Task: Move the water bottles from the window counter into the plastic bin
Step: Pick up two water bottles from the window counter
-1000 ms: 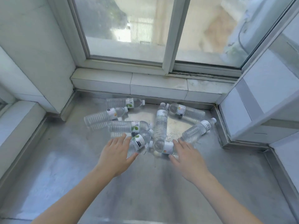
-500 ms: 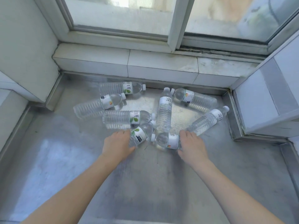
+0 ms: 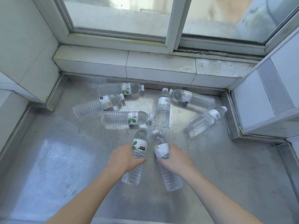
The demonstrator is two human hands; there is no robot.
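Note:
Several clear water bottles with white caps lie on the metal window counter [image 3: 64,159]. My left hand [image 3: 123,157] grips one bottle [image 3: 139,143] with a green-leaf label round its middle, cap pointing away from me. My right hand [image 3: 176,159] grips a second bottle [image 3: 161,148] the same way, right beside the first. Both bottles are lifted off the counter. Beyond them lie a bottle [image 3: 123,119] on its side, a lengthwise bottle [image 3: 162,113] and a slanted bottle [image 3: 205,120] at the right. No plastic bin is in view.
More bottles lie near the tiled sill [image 3: 126,65]: bottle [image 3: 119,89], bottle [image 3: 97,105], bottle [image 3: 192,98]. The window [image 3: 171,21] is behind. A white wall [image 3: 24,46] stands left; a cabinet corner [image 3: 265,102] juts in at the right.
Both hands closed round the two nearest bottles, turned them lengthwise and drew them toward me, up off the counter. The view has tilted down and closer.

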